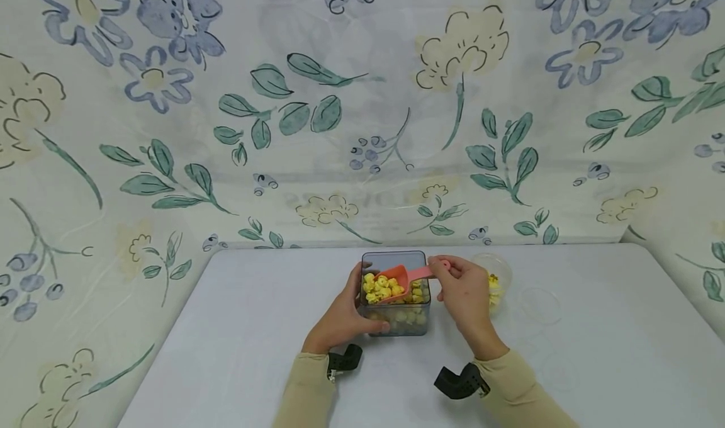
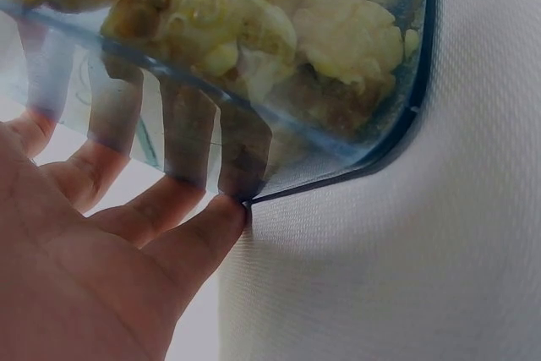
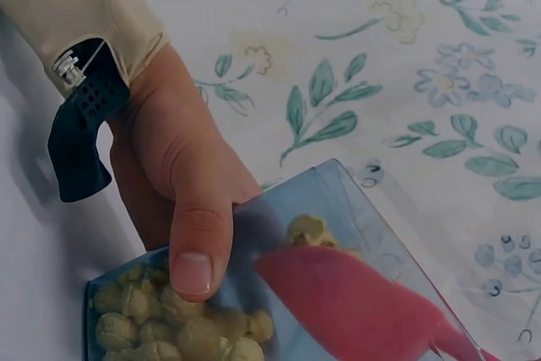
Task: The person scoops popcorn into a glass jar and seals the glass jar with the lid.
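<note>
A clear bluish rectangular container (image 1: 403,259) with popcorn in it stands on the table, in the middle of the head view. My left hand (image 1: 340,318) grips its left side, thumb along the front wall. In the left wrist view the fingers of that hand (image 2: 110,234) reach under and behind the clear wall. Between the thumb and fingers of my right hand (image 1: 467,292) is the handle of a pink scoop (image 1: 406,279). Its bowl, heaped with popcorn (image 1: 385,287), is inside the container's mouth. The right wrist view shows the scoop (image 3: 347,302) against the far wall.
A round clear tub (image 1: 504,267) with some popcorn stands behind my right hand, partly hidden by it. To its right lies a round clear lid (image 1: 540,306). The white table (image 1: 243,333) ends at a flowered cloth backdrop (image 1: 385,214).
</note>
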### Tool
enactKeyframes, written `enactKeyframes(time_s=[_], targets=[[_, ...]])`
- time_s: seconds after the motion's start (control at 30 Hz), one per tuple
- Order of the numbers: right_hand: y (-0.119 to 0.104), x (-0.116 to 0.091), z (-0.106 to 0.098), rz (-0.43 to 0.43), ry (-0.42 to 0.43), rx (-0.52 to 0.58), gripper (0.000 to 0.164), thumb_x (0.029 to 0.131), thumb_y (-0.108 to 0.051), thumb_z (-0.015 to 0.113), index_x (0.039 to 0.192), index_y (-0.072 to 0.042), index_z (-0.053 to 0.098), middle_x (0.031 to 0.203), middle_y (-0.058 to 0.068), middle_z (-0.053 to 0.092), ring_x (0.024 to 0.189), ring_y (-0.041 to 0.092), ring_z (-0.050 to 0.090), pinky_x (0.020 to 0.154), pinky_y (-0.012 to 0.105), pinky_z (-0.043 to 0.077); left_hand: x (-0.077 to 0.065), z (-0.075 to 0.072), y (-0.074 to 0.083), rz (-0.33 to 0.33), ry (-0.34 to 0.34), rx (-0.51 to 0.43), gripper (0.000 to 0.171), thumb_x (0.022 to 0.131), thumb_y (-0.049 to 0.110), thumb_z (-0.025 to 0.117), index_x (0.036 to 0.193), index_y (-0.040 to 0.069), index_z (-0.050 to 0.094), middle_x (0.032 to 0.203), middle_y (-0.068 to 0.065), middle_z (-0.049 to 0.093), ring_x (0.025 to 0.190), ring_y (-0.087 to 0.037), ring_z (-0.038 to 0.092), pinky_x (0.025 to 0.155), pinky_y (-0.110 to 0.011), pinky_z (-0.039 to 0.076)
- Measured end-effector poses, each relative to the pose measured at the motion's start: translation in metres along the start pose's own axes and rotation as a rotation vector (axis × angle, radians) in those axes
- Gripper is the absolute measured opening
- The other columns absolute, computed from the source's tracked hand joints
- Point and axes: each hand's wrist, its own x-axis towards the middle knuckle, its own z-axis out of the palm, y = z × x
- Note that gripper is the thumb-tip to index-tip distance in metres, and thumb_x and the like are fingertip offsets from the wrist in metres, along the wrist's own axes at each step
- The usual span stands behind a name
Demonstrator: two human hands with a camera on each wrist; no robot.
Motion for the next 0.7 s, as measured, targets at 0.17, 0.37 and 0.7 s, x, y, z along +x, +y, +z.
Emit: enactKeyframes(time_s=[0.17,0.37,0.7], targets=[[0.0001,-0.0027,-0.0006,0.022,0.007,0.032,0.026,0.086,-0.032,0.066,0.098,-0.009,0.069,0.084,0.007,0.068,0.043,0.015,0.047,0.039,0.022,0.035,-0.0004,-0.0003,0.0001,-0.017,-0.001,0.005,0.113,0.064,0.023,0.086,0.147,0.029,0.011,0.144,0.009,0.031,0.131,-0.014,0.033,0.102,-0.040,0.033],[-0.0006,-0.0058,0.0040,0.015,-0.014,0.064,0.025,0.087,-0.031,0.066,0.099,-0.009,0.069,0.083,0.006,0.068,0.042,0.014,0.047,0.038,0.022,0.035,-0.0017,-0.0002,0.0003,-0.012,0.002,0.027,0.115,0.065,0.025,0.085,0.148,0.024,0.007,0.150,-0.001,0.023,0.134,-0.018,0.028,0.103,-0.045,0.031],[-0.0005,-0.0048,0.0057,0.059,-0.004,0.067,0.023,0.088,-0.026,0.064,0.101,-0.008,0.069,0.083,0.008,0.069,0.042,0.012,0.045,0.037,0.021,0.029,-0.0014,0.0004,0.0004,-0.011,0.017,0.024,0.116,0.063,0.026,0.087,0.148,0.027,0.008,0.147,0.007,0.028,0.133,-0.013,0.030,0.104,-0.044,0.031]])
